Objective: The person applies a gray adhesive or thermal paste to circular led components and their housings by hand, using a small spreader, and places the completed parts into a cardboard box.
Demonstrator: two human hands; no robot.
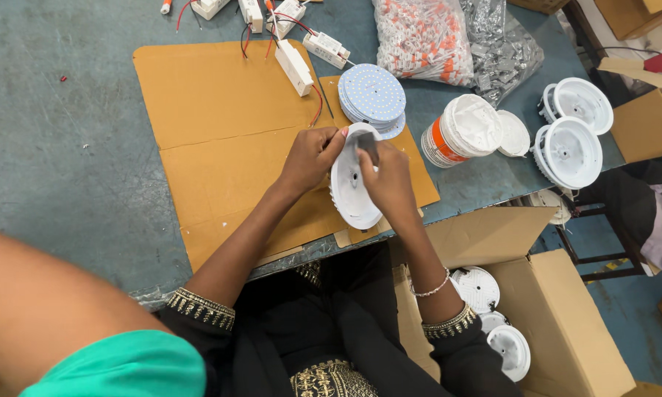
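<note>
White lamp housing [349, 187] gripped between left hand [310, 158], right hand [388, 176].

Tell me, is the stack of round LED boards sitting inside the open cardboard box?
No, the stack of round LED boards lies on the table's cardboard sheet, while the open cardboard box holds white housings.

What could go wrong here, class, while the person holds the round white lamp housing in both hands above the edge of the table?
1. The round white lamp housing is held by the left hand and right hand over the table's near edge; a slip might drop it into the lap or the open cardboard box.
2. The stack of round white LED boards sits close behind the hands; an elbow or wrist could knock it.
3. The loose red and black wires nearby might snag.
</note>
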